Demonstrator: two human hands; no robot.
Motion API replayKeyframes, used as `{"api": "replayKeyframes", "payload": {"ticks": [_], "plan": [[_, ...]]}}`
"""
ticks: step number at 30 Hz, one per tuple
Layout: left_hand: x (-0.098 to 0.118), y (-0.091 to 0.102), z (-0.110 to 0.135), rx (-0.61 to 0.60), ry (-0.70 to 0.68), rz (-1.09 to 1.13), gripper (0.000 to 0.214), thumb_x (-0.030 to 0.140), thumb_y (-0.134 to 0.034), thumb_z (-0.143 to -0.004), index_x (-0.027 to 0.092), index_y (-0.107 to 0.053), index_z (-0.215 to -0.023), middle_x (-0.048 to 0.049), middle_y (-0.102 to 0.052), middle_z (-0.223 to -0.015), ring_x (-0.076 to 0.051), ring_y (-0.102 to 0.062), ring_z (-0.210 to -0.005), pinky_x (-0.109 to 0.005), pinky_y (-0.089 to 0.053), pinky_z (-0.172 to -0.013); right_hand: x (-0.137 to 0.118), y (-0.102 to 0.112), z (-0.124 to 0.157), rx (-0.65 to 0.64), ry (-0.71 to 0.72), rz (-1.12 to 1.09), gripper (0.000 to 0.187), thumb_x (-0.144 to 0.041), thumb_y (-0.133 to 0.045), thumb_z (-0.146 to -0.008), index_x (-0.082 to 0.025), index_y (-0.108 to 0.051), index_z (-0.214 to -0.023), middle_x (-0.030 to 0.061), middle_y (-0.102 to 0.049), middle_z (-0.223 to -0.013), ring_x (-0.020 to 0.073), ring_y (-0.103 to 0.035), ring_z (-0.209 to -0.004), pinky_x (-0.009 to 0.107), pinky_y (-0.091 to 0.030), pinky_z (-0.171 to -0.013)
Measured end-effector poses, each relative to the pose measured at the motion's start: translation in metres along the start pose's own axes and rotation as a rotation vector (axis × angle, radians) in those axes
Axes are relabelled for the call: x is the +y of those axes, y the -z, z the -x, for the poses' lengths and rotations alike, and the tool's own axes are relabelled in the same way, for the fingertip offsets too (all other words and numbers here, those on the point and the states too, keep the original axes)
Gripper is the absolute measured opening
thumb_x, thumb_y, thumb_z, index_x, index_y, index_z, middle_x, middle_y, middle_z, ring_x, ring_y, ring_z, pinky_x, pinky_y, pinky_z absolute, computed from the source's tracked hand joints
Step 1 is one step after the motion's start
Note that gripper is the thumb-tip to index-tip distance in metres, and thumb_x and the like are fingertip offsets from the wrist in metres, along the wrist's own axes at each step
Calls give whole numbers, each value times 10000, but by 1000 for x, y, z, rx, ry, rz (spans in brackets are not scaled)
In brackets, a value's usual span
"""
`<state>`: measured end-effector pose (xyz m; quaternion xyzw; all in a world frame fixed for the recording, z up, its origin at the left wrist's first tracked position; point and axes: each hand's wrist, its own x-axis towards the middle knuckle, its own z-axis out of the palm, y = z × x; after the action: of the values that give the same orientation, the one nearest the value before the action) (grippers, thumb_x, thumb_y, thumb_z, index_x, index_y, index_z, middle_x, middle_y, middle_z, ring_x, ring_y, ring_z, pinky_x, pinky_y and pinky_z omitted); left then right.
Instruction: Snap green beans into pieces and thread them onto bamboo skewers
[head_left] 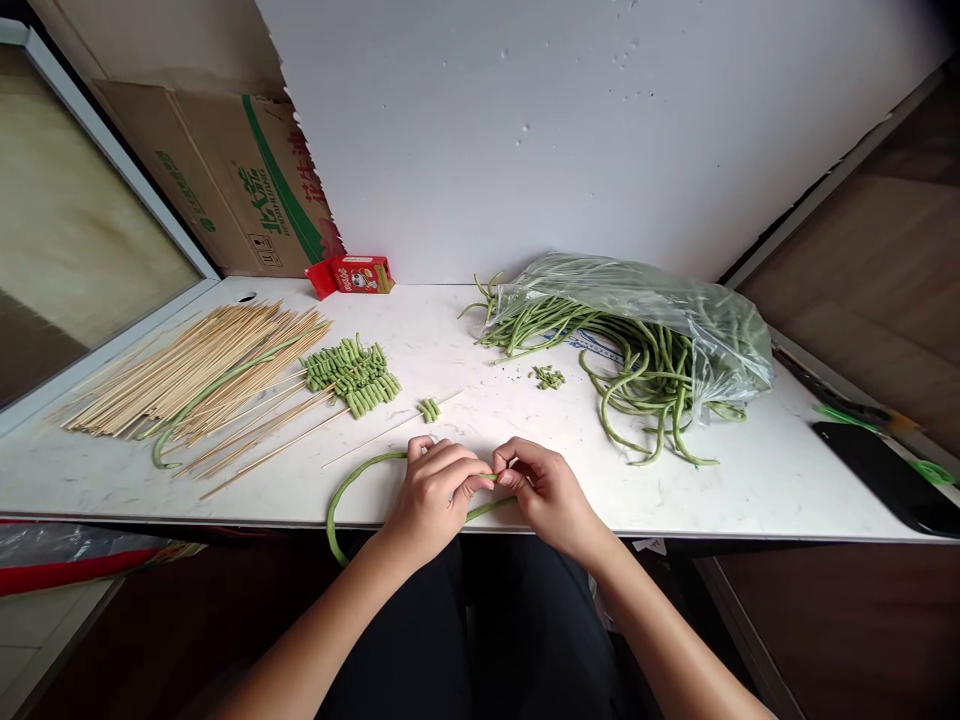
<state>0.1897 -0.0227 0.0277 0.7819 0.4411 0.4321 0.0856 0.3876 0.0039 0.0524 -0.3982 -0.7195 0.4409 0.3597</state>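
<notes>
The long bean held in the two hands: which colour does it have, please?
The long bean is green; the head view, the only one, shows it.

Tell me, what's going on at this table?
A person is working with a long green bean, pinched between the fingers of the left hand and right hand near the front edge of the white table. To the left lie many thin wooden sticks, some carrying rows of short bean pieces. To the right, more long beans spill from a clear plastic bag.
</notes>
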Motion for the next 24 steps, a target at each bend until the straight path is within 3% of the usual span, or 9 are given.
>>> {"api": "replayKeyframes", "payload": {"ticks": [8, 15, 20, 24], "plan": [[3, 4, -3, -31, 21, 70, 261, 212, -540, -1080, 221, -686, -864, 0, -764, -904, -153, -680, -813, -397, -350, -888, -5, -1, 0, -96, -48, -204, 193, -318, -614, -980, -212, -602, -820, -7, -543, -748, 158, -477, -709, 280, -396, -664], [6, 4, -5, -66, 42, 116, 315, 324, -506, -1106, 223, -684, -866, -14, -770, -862, -169, -682, -788, -396, -361, -871, -7, 4, -1, -148, -60, -278, 308, -478, -658, -977, -214, -599, -831, 7, -569, -764, 175, -523, -736, 294, -458, -702], [7, 3, -6, -59, 30, 163, 251, 266, -557, -1084, 223, -683, -871, 10, -766, -841, -162, -690, -768, -392, -353, -856, 3, 9, -2, -194, -77, -317, 377, -562, -685, -958, -214, -612, -834, 17, -581, -764, 181, -533, -741, 313, -488, -720], [2, 5, -6, -11, 76, 215, 212, 233, -570, -1071, 219, -674, -887, 18, -744, -795, -157, -676, -723, -387, -378, -847, 15, 21, -4, -81, -30, -418, 423, -626, -716, -918, -228, -597, -838, 28, -599, -762, 192, -556, -730, 328, -495, -690]]}}
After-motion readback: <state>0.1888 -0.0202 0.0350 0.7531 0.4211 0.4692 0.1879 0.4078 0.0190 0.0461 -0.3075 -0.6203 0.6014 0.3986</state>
